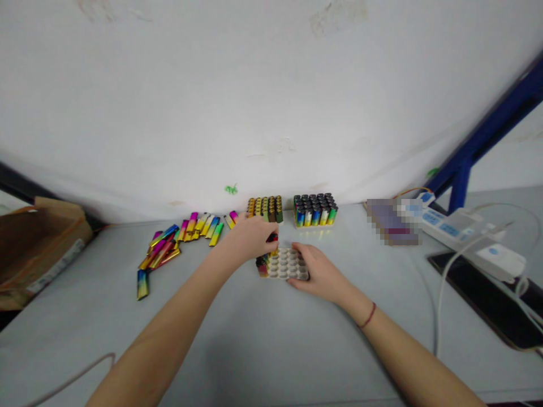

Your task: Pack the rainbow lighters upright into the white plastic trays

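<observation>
A white tray (287,264) with round holes lies on the grey table in front of me, a few colourful lighters standing at its left end. My left hand (250,236) is closed on a lighter (272,238) and holds it over the tray's far left corner. My right hand (317,272) rests on the tray's right side, fingers curled around its edge. Loose rainbow-coloured lighters (178,240) lie scattered to the left.
Two filled trays of lighters (266,208) (314,210) stand by the white wall. A cardboard box (38,243) sits at the far left. At the right are a power strip (441,226), white cables (449,265), a dark flat device (487,299) and a blue metal post (462,181).
</observation>
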Demonstrator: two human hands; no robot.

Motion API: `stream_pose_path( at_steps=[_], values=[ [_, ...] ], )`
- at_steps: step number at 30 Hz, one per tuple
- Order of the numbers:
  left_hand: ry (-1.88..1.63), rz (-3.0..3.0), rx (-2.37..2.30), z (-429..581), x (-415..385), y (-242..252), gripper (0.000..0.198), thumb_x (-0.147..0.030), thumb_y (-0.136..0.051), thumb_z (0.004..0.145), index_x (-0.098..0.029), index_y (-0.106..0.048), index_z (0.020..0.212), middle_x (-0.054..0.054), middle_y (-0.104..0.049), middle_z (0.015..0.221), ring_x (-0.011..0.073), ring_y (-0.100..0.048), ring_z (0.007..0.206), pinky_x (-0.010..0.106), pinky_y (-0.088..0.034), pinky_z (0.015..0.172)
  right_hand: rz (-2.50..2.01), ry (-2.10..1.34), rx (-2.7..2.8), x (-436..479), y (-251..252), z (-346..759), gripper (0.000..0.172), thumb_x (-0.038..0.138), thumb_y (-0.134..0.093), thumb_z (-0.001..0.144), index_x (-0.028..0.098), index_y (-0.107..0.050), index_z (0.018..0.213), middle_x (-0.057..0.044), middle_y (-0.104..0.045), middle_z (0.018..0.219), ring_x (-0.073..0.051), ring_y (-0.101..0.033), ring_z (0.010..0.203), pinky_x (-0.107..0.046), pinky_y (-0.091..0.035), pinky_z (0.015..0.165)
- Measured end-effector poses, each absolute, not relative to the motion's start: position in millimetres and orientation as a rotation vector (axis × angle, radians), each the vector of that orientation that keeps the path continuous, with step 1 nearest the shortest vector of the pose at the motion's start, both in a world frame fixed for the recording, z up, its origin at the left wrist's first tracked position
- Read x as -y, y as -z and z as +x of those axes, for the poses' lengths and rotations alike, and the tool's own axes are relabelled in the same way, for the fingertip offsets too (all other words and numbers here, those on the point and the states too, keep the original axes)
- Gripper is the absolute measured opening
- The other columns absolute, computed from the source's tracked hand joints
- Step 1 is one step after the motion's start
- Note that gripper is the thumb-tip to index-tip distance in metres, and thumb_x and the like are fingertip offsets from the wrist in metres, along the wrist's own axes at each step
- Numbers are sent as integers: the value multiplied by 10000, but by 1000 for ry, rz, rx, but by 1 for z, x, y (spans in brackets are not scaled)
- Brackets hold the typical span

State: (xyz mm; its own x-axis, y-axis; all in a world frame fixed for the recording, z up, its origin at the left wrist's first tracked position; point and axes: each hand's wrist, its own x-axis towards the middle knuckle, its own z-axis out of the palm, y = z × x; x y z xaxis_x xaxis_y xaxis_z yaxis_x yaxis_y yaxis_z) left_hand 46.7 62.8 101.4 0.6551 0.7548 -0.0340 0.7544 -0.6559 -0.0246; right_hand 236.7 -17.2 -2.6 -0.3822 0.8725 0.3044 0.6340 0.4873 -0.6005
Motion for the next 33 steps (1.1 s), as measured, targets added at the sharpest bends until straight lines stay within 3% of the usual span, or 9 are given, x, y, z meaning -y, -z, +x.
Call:
stream_pose_path(
  at_steps=[6,11,17,22,26,29,33],
  values=[
    [-22,-2872,1345,50,-63,-102,163,-333,-602,832,-218,-692,904,97,-731,881,279,-659,921,441,-372,929,-1237,-535,2133,16,5,238,712,285,-741,742,149,-408,1357,-196,-590,1266,-329,-566,1168,-517,-462,1000],
    [-112,-2889,1388,47,-66,-101,154,-349,-634,807,-221,-700,860,95,-735,848,287,-666,897,413,-409,863,-1235,-531,2137,16,5,238,720,292,-740,746,147,-401,1364,-197,-585,1276,-329,-560,1172,-517,-456,1008],
    [-269,-2901,1402,52,-67,-108,165,-324,-610,805,-223,-709,890,95,-749,1003,300,-659,1009,391,-438,837,-1242,-531,2139,16,4,237,707,276,-742,736,128,-412,1344,-202,-582,1274,-328,-557,1175,-505,-455,1014],
    [-320,-2893,1479,59,-68,-109,129,-289,-629,760,-209,-710,822,106,-746,944,287,-671,927,359,-466,782,-1253,-541,2136,17,2,237,705,273,-745,729,122,-418,1335,-206,-584,1272,-329,-556,1172,-506,-448,1021],
    [-27,-3140,1510,48,-73,-111,287,-437,-699,702,-208,-719,873,83,-742,961,245,-665,911,294,-474,809,-1245,-551,2132,17,3,237,702,274,-747,736,118,-415,1335,-204,-584,1268,-325,-557,1164,-500,-455,1015],
    [461,-3215,1579,27,-76,-116,414,-558,-580,786,-209,-706,970,66,-738,1005,222,-658,924,274,-473,828,-1233,-557,2129,17,5,238,700,270,-743,746,110,-408,1340,-209,-579,1269,-324,-553,1166,-500,-458,1014],
    [883,-2797,1970,-18,-79,-108,438,-546,-437,879,-192,-679,966,57,-734,915,212,-659,820,291,-481,761,-1205,-566,2124,15,8,239,716,262,-743,742,141,-394,1355,-198,-568,1285,-324,-549,1187,-517,-451,1023]
  ],
)
